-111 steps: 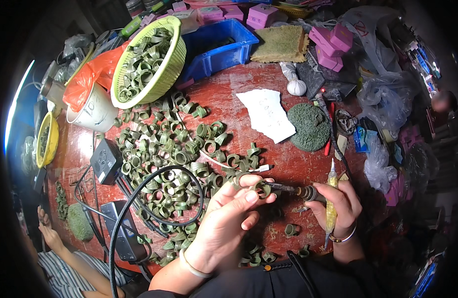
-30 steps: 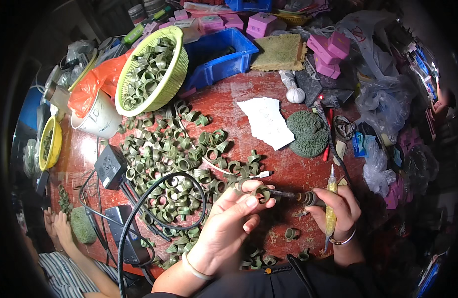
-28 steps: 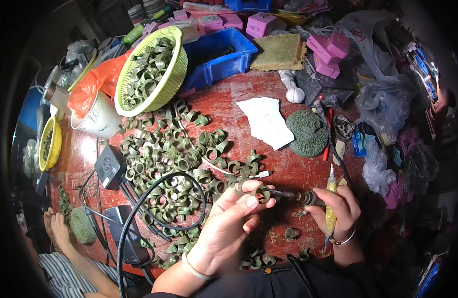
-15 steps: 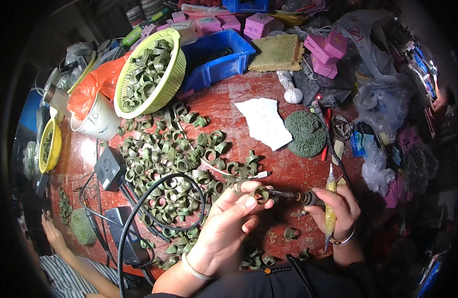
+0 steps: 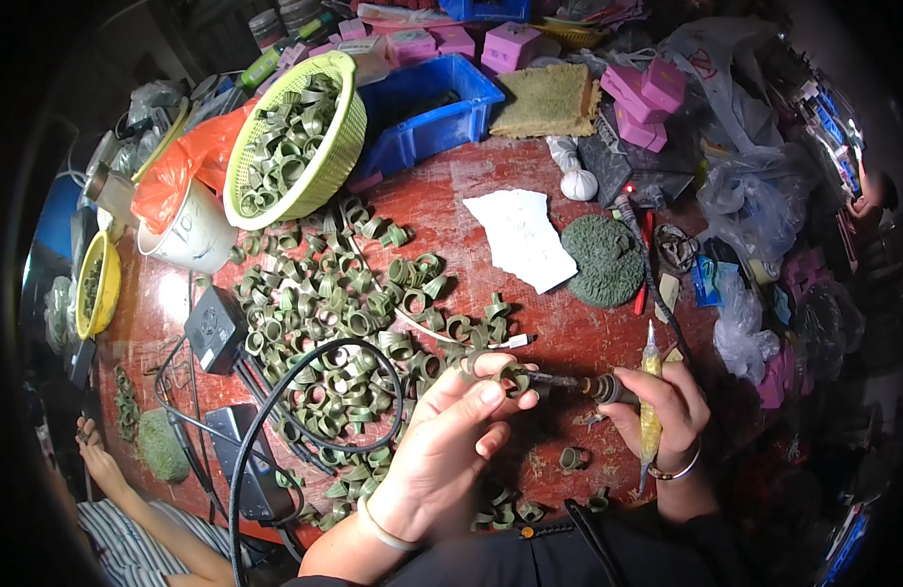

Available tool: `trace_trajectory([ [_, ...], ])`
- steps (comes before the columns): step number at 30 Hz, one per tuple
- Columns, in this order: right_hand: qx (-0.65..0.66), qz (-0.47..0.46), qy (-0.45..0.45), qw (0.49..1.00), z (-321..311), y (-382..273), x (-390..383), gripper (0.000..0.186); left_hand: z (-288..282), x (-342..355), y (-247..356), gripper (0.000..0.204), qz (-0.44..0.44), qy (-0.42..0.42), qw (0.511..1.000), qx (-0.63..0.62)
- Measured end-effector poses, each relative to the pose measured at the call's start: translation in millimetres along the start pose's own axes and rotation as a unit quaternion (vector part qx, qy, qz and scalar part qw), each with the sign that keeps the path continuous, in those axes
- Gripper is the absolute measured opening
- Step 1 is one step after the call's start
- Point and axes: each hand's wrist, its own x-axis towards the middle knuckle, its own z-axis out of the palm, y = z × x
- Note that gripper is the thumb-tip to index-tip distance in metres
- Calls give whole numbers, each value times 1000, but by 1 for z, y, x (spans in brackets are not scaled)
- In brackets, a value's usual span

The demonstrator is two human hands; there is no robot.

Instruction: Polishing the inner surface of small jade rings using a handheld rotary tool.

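Observation:
My left hand (image 5: 451, 440) pinches a small green ring-shaped piece (image 5: 513, 380) between thumb and fingers. Against this ring lies the dark metal tip of a handheld tool (image 5: 603, 389), which my right hand (image 5: 671, 421) grips horizontally. The same hand also has a slender yellow tool with pointed ends (image 5: 651, 416) in its fingers, upright in the picture. Loose green rings (image 5: 329, 313) are heaped on the red table (image 5: 441, 201), left of and above my hands, and a few lie below the dark tool. A black cable (image 5: 238, 489) loops over the heap.
Behind stand a green basket of rings (image 5: 336, 176), blue bin (image 5: 432, 127), white bucket (image 5: 192, 240) and pink boxes (image 5: 642, 93). A paper (image 5: 515, 235) and mossy pad (image 5: 603, 259) lie centre-right, plastic bags (image 5: 755, 205) rightward. Black devices (image 5: 211, 328) and another person's hands (image 5: 104, 465) are left.
My hands have stayed almost in place, with only a slight shift of the ring and tools. The other person's hands at the left have moved.

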Motion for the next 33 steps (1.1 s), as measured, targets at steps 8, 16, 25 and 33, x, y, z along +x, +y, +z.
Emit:
trace_trajectory([
  [8, 3, 1, 12, 1000, 1, 1, -1, 39, 1, -3, 2, 25, 2, 6, 1000, -6],
  [16, -10, -4, 12, 1000, 1, 3, -1, 38, 4, 1, 0, 26, -2, 17, 1000, 20],
  [25, 4, 12, 32, 999, -1, 2, 0, 37, 3, -3, 1, 26, -1, 3, 999, 38],
  [33, -50, 40, 100, 993, -12, 17, 8, 29, 8, -5, -6, 37, 71, 23, 989, 128],
])
